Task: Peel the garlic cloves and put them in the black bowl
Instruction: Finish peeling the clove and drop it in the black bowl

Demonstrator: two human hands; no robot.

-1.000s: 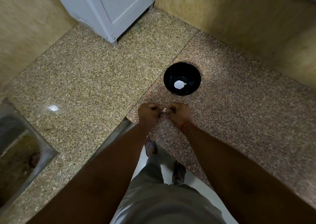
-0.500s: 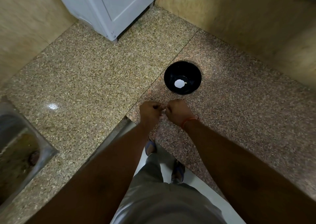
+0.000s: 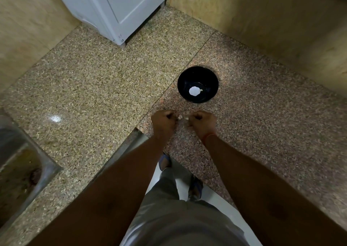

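Speckled granite surface (image 3: 97,87) in an L-shaped corner, tan tiled walls behind, a white appliance (image 3: 116,7) standing at the back, a steel sink (image 3: 28,163) set in at far left.

Both hands low over the near edge of the surface, knuckles up, fingers curled. Left hand (image 3: 163,121) and right hand (image 3: 202,121) sit close together, fingertips facing each other. Between them a small pale garlic clove (image 3: 181,116); each grip seems to pinch one end of it, though the piece is too small to tell skin from flesh. Its long axis looks to run left-right, across the two grips. A red thread circles the right wrist.

Black bowl (image 3: 198,84) sits straight ahead of the hands, slightly toward the right, near but not touching. Inside it, a white garlic piece (image 3: 194,91) at the bottom.

Judgement: peeling in progress. Once bare, the clove goes forward into the bowl; the right hand is a little nearer.
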